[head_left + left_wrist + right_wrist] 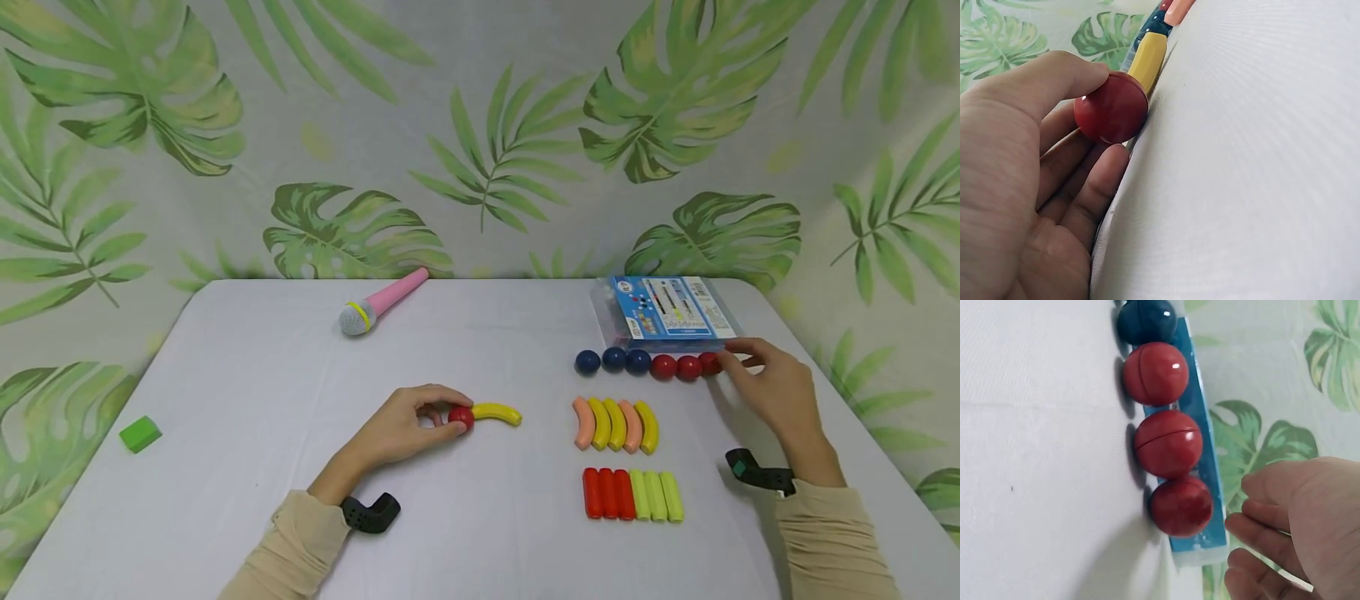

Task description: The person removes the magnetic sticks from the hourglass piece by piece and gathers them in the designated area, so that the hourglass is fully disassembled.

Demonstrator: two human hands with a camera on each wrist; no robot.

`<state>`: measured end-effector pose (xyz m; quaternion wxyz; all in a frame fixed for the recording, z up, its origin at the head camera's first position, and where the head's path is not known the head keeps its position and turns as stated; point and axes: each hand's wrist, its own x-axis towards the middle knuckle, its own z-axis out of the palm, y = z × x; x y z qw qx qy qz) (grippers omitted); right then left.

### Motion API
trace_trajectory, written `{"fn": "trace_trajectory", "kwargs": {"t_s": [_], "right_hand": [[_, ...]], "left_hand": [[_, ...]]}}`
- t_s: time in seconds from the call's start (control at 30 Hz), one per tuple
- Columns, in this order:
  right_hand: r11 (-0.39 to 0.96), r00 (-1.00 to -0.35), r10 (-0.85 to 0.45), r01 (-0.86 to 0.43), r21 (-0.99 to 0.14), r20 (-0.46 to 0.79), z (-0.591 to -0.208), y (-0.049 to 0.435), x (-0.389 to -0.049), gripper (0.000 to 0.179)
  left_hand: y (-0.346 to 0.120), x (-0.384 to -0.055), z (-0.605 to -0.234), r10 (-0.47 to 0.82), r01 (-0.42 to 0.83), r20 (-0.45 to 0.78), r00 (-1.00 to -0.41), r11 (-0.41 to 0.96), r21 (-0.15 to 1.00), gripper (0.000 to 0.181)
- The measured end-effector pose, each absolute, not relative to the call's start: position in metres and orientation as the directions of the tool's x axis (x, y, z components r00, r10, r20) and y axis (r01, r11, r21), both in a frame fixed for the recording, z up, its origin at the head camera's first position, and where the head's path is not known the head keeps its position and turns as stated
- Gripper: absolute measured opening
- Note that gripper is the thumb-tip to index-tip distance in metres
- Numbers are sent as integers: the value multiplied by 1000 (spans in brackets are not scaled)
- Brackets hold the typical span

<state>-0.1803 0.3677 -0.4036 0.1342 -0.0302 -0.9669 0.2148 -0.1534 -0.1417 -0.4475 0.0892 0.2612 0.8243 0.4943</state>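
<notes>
My left hand (411, 423) pinches a red ball (1111, 109) between thumb and fingers, low over the white tabletop. One end of a yellow curved rod (498, 413) meets that ball and points away to the right. At the far right, my right hand (772, 392) hovers beside the last red ball (1181, 506) of a row, its fingers bent loosely and a gap showing between them and the ball in the right wrist view. Two more red balls (676, 367) and three dark blue balls (614, 359) continue this row leftward.
Behind the balls lies a clear box with a blue label (671, 308). Several pink and yellow curved rods (617, 423) lie nearer, then red sticks (609, 493) and light green sticks (657, 497). A pink toy microphone (386, 302) is at the back, a green block (140, 434) far left.
</notes>
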Motion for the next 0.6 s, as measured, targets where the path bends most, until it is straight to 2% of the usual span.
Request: {"fn": "trace_trajectory", "kwargs": {"t_s": [0.17, 0.37, 0.47, 0.6], "right_hand": [[896, -955, 60, -78, -438, 291, -390, 345, -178, 35], [870, -926, -158, -295, -395, 343, -385, 292, -174, 27], [839, -917, -247, -364, -404, 314, -387, 265, -169, 25], [797, -908, -356, -419, -435, 222, -391, 235, -159, 28]], "left_hand": [[-141, -155, -449, 537, 377, 149, -830, 345, 860, 28], [-142, -155, -451, 513, 350, 129, -848, 362, 864, 39], [-142, -155, -450, 498, 338, 116, -859, 382, 860, 38], [-142, -156, -450, 528, 369, 138, -838, 363, 855, 33]]}}
